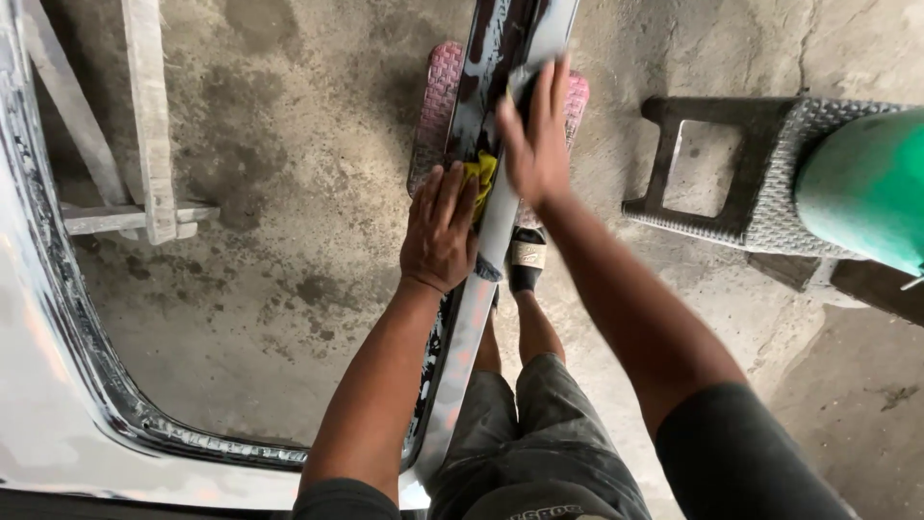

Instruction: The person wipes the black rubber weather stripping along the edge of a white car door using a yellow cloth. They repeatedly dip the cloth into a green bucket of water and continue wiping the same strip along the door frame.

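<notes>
Head view looks straight down on a stained concrete floor [289,193] that fills most of the frame. A big pale body panel [38,404] with a dark curved rim sweeps down the left edge and along the bottom left. From the bottom centre a long narrow panel strip [462,337], pale with patches of dark scuffed paint, runs up to the top centre of the frame. At the right, a dark woven stool [770,183] lies on the floor, with a green drum [866,183] touching the right edge over it. At the upper left stands a pale wooden frame [144,125]. Under the strip near the top centre sits a pink woven stool [438,106].

The left hand [440,231], in the middle of the frame, lies flat with fingers together, pressing a yellow cloth [481,173] against the strip. The right hand [534,140], just above and to the right of it, lies with fingers spread flat on the strip, gripping nothing. Below the hands a foot in a sandal [525,260] shows beside the strip.
</notes>
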